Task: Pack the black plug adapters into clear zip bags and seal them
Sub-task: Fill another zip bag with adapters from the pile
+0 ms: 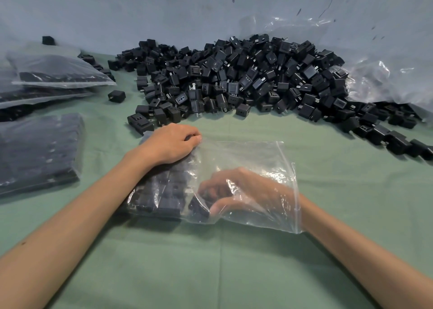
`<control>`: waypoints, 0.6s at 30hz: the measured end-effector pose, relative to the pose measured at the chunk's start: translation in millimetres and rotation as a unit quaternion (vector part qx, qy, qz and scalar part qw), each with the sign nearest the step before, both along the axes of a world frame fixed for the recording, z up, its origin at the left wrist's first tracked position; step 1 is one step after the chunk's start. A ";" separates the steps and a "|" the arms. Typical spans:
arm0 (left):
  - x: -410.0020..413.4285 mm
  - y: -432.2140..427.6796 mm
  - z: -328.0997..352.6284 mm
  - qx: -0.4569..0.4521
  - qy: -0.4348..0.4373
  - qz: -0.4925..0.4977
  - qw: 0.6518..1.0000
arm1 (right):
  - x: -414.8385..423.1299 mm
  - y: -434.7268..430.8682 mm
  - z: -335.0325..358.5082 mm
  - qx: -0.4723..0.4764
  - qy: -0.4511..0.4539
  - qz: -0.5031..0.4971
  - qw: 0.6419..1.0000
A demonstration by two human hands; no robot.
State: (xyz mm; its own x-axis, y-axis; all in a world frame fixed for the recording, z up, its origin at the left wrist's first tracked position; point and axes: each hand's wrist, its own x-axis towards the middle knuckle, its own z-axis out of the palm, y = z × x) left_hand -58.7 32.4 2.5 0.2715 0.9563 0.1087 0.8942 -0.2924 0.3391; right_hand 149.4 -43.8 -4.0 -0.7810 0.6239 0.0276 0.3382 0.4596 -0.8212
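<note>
A clear zip bag (pixel 253 158) lies on the green tablecloth (pixel 210 273), its open mouth facing right. Rows of black plug adapters (pixel 159 198) fill its left part. My left hand (pixel 171 144) lies on the bag's far left corner, fingers curled down over the plastic and the adapters beneath. My right hand (pixel 246 191) reaches in through the mouth and shows through the plastic. Its fingers and thumb curl round a black adapter (pixel 199 206) at the end of the packed rows. A big heap of loose adapters (pixel 234 79) is piled behind the bag.
Filled bags of adapters are stacked at the far left (pixel 63 71), with another nearer me (pixel 39 151). A single adapter (pixel 116 95) lies between them and the heap. Crumpled clear plastic (pixel 375 74) sits at the right, with loose adapters trailing along the right edge (pixel 398 142).
</note>
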 end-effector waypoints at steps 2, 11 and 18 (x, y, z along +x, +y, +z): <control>-0.7 0.0 0.6 -0.001 0.000 -0.002 1.000 | -1.1 -0.3 4.4 0.028 -0.013 -0.010 0.999; -0.3 -0.4 0.5 -0.003 0.004 -0.002 1.000 | -2.2 5.8 5.2 -0.011 -0.040 0.020 0.999; -0.2 -0.9 1.6 -0.007 0.004 -0.002 1.000 | -9.5 0.1 1.9 -0.005 0.052 0.014 0.999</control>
